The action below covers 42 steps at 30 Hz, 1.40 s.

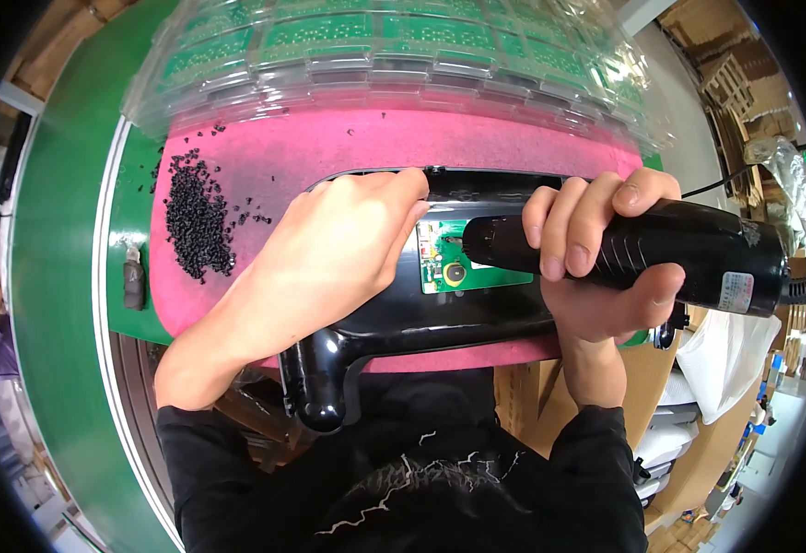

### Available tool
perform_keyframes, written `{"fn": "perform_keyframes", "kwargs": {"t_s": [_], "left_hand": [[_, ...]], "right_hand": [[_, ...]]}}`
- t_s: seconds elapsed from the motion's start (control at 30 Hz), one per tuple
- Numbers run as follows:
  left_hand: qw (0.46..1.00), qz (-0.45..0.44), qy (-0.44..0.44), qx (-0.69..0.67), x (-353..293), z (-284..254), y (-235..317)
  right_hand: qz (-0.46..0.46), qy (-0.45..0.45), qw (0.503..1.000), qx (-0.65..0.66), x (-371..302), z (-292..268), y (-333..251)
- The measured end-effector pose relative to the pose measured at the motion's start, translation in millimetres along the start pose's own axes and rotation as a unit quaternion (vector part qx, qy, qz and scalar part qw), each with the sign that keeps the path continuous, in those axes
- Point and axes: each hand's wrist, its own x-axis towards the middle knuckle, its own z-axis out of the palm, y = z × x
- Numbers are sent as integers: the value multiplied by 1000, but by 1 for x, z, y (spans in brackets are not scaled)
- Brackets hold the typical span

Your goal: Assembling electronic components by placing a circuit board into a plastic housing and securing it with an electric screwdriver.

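Gripping black power screwdriver [707, 241], right hand [592, 267] held fingers wrapped round barrel, tip over green circuit board [484, 279] in black housing [394, 311] on pink mat [246, 152]; left hand [338, 240] curled, fingertips hidden, cannot tell pinch; tilted tool seemed liable to slip, perhaps scratching board.

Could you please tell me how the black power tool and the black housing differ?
The power tool is gripped in the right hand, whereas the housing rests on the pink mat. The power tool is slimmer and roughly cylindrical; the housing is broader, with a green circuit board on it. Both are black.
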Motion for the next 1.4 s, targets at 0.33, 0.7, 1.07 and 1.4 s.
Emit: {"fn": "perform_keyframes", "kwargs": {"t_s": [0.33, 0.7, 1.07, 1.4], "left_hand": [[998, 50, -27, 22, -3, 0, -12], [998, 50, -28, -5, 1, -1, -13], [994, 82, -46, -54, 4, 3, -16], [980, 145, -65, -121, 8, 7, -13]], "right_hand": [[86, -7, 981, -176, 21, 24, 9], [95, -16, 982, -165, 30, 29, 15], [-28, 26, 998, 49, 18, 17, -16], [-26, -2, 998, 54, 11, 8, -27]]}}
